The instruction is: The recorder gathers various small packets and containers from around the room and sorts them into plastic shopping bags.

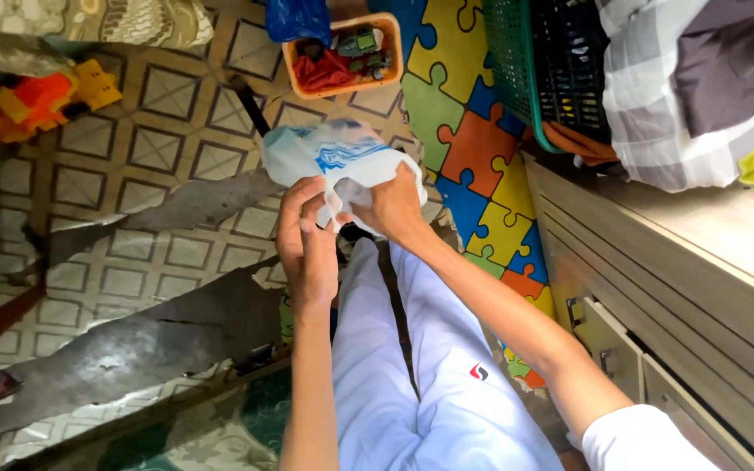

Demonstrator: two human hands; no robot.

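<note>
White-and-blue plastic bag (335, 161) held up in mid-air above tiled floor (159, 148), in front of person's white-trousered legs (412, 366). Head view: puzzle mat (473, 148) and wooden drawer unit (656, 296) close on right; orange toy tray (342, 54) just beyond bag; open floor to left. Left hand (305, 240) pinches bag's lower edge, grip clenched on it. Right hand (392, 208) grasps bag from the right, forearm angled up from lower right.
</note>
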